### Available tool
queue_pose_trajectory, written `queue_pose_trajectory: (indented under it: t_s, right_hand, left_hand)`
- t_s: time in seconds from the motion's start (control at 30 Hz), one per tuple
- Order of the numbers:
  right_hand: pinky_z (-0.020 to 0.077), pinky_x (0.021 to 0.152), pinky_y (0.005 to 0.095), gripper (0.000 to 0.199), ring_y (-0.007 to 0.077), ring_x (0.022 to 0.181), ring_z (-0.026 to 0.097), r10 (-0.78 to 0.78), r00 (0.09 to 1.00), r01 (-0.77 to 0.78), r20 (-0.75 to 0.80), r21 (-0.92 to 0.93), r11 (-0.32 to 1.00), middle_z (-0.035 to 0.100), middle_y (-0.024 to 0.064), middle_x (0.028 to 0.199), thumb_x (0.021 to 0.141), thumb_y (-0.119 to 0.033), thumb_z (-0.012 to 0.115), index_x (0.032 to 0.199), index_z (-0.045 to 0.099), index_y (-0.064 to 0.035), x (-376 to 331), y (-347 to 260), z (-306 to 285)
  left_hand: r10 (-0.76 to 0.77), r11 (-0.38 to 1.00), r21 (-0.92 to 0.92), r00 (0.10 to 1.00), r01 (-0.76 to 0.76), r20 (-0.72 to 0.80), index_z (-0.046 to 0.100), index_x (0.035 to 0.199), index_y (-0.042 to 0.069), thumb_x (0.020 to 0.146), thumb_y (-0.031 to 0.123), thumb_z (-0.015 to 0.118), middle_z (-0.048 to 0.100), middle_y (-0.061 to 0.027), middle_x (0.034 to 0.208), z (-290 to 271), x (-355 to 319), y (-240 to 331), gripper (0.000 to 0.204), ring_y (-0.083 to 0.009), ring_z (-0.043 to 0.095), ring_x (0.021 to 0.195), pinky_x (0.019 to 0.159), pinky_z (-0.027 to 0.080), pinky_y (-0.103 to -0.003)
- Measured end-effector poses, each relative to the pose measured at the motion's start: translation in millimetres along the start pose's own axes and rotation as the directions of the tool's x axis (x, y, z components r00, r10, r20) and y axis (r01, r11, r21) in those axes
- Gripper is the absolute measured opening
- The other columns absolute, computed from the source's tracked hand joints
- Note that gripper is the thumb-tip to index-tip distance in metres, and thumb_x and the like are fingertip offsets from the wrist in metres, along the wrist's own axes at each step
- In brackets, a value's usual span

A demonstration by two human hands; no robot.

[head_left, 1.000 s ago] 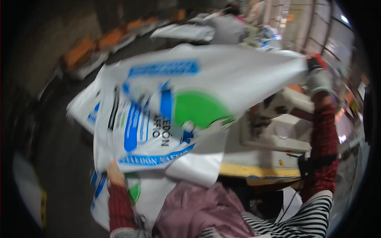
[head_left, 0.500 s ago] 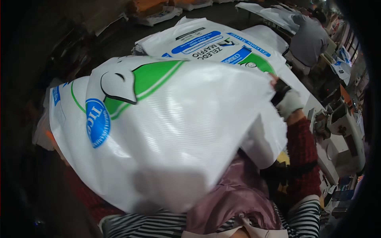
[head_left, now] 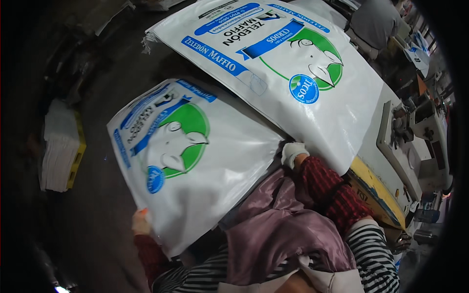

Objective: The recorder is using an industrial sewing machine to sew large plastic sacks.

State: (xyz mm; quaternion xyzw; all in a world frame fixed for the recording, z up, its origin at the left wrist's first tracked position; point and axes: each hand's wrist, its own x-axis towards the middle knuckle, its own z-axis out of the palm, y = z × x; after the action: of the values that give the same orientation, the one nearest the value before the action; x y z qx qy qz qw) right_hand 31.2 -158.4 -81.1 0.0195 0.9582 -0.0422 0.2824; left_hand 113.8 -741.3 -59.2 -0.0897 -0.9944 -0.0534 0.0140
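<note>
A white woven plastic sack, printed with a green circle, a pig's head and blue bands, hangs spread out in front of my lap. My left hand grips its near left edge, fingers closed on the sheet. At the near right corner my right hand, in a pale glove with dark fingertips, is closed on the same sack; the fingers are partly hidden. Just beyond it, more sacks of the same print lie on the table, and the top sack shows its whole face.
A sewing machine stands on the right of the table, whose yellow worn edge is near my right forearm. A stack of white sheets with a yellow side is at the left. Another person sits at the far right.
The held sack has come off the pile, down and to the left, and now hangs flatter. My right hand has moved left and nearer; the top sack on the table is uncovered.
</note>
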Motion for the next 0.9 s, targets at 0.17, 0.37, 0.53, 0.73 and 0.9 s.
queue_pose_trajectory:
  t_s: [0.17,0.37,0.53,0.73,0.9]
  right_hand:
    - [0.0491,0.066,0.0406,0.017,0.0310,0.075,0.063,0.108,0.991,-0.095,-0.081,0.150,0.984,0.064,0.0182,0.082,0.074,-0.016,0.055,0.078,0.067,-0.0047,50.5,70.0,88.0]
    - [0.0489,0.069,0.0401,0.022,0.0300,0.080,0.062,0.170,0.965,-0.119,-0.201,0.240,0.964,0.063,0.0154,0.087,0.078,-0.018,0.049,0.085,0.065,-0.0054,61.8,103.6,136.8]
    - [0.0482,0.072,0.0400,0.025,0.0293,0.084,0.061,0.162,0.953,-0.067,-0.255,0.344,0.936,0.062,0.0140,0.093,0.079,-0.022,0.046,0.092,0.063,-0.0067,78.7,96.5,118.1]
    - [0.0474,0.075,0.0398,0.031,0.0285,0.090,0.060,0.190,0.922,-0.001,-0.338,0.488,0.873,0.061,0.0123,0.099,0.080,-0.026,0.044,0.100,0.060,-0.0083,44.4,98.6,127.2]
    - [0.0468,0.078,0.0397,0.036,0.0279,0.094,0.058,0.380,0.748,0.192,-0.544,0.725,0.661,0.060,0.0109,0.105,0.081,-0.030,0.042,0.106,0.058,-0.0096,-9.3,123.9,194.6]
  left_hand:
    - [-0.077,0.993,-0.029,0.833,0.111,0.549,0.060,0.087,0.002,0.069,0.027,0.065,0.058,-0.0198,0.092,84.5,28.8,6.2,0.032,-0.0362,0.056,0.085,0.073,0.046,-0.042]
    - [-0.658,0.752,0.038,0.749,0.658,0.074,0.057,0.079,0.004,0.064,0.023,0.067,0.059,-0.0140,0.079,75.4,50.8,95.9,0.026,-0.0307,0.057,0.079,0.070,0.045,-0.042]
    - [0.080,0.922,0.288,0.856,-0.258,0.511,0.055,0.078,0.009,0.069,0.019,0.057,0.057,-0.0104,0.087,116.4,30.4,199.1,0.014,-0.0289,0.056,0.083,0.068,0.043,-0.043]
    - [-0.100,0.892,0.385,0.730,-0.235,0.677,0.057,0.081,0.010,0.080,0.031,0.048,0.061,-0.0125,0.094,209.8,33.1,190.7,0.022,-0.0310,0.057,0.090,0.072,0.042,-0.046]
    - [0.525,0.847,-0.251,0.810,-0.469,0.259,0.060,0.093,0.006,0.082,0.024,0.053,0.062,-0.0152,0.081,36.7,176.0,436.5,0.022,-0.0326,0.060,0.073,0.065,0.048,-0.035]
